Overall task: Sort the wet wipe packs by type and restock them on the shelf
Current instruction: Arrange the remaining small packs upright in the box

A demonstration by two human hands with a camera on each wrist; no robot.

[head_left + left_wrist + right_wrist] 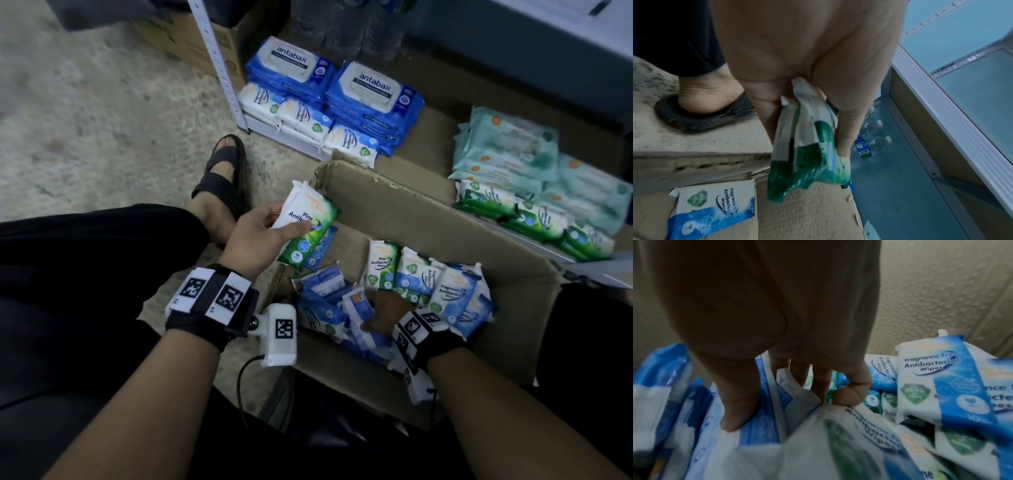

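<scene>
Glossy pine pack (307, 224), left hand (255, 238), corrugated box (411, 209)

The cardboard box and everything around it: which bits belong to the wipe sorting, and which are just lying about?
Part of the job:
- left hand holding a green pine pack
- right hand digging among loose packs in the cardboard box
- sorted stacks on the shelf: Antabax packs, green packs

Just lying about:
- water bottles
- the sandalled foot
</scene>
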